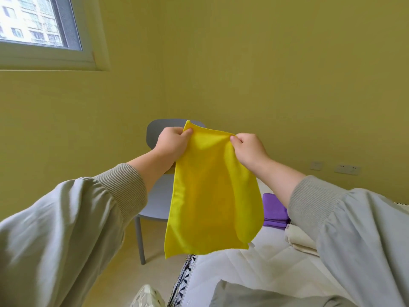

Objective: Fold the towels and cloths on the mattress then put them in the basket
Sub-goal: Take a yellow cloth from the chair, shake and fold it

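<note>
A yellow cloth hangs in the air in front of me, folded double and held by its top edge. My left hand pinches the top left corner and my right hand pinches the top right corner. Its lower edge dangles just above the white quilted mattress. On the mattress behind the cloth lie folded purple cloths and a cream cloth, partly hidden by my right sleeve. A white basket with holes shows at the bottom edge, on the floor beside the mattress.
A grey chair stands by the yellow wall, left of the mattress and behind the cloth. A grey-green cloth lies on the near part of the mattress. Wall sockets sit low at the right, a window top left.
</note>
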### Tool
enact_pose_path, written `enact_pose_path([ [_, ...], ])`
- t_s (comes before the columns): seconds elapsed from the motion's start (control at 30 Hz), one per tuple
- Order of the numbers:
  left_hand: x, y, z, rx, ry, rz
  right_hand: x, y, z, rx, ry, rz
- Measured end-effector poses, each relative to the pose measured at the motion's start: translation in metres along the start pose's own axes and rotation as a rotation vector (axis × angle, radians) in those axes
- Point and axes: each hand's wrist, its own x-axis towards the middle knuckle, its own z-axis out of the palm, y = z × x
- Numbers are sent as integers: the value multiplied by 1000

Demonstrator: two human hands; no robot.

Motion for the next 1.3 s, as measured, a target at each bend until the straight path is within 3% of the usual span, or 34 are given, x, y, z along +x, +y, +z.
enact_pose_path([
  [0.1, -7, -4, 3, -164, -57, -25, 4, -6, -4, 97, 10, 41],
  [0.23, -10, -27, 10, -280, -361, -56, 12, -13, -6, 442, -30, 187],
  [0.37, -16, -77, 28, -74, -637, -195, 20, -17, -13, 650, 20, 279],
  [0.43, -27, -94, 40, -121, -652, -251, 26, -16, -15, 716, 38, 313],
  [0.6, -49, -104, 60, -521, -770, -358, 32, -16, -18, 864, 103, 413],
  [0.67, -53, -105, 62, -513, -797, -358, 33, -15, -19, 907, 121, 447],
  [0.87, -56, -94, 66, -429, -672, -423, 31, -8, -16, 938, 137, 468],
  [0.93, -55, -81, 62, -535, -605, -467, 28, -3, -14, 926, -19, 445],
  [1.0, -50, -66, 57, -624, -477, -525, 20, 3, -13, 681, -256, 411],
  [1.1, -40, -43, 51, -712, -270, -590, 8, 19, -8, 347, -369, 338],
  [1.2, -25, -33, 47, -793, -133, -619, -6, 31, -1, 338, -445, 352],
  [1.3, -15, -29, 43, -892, -51, -650, -21, 38, 3, 408, -669, 400],
])
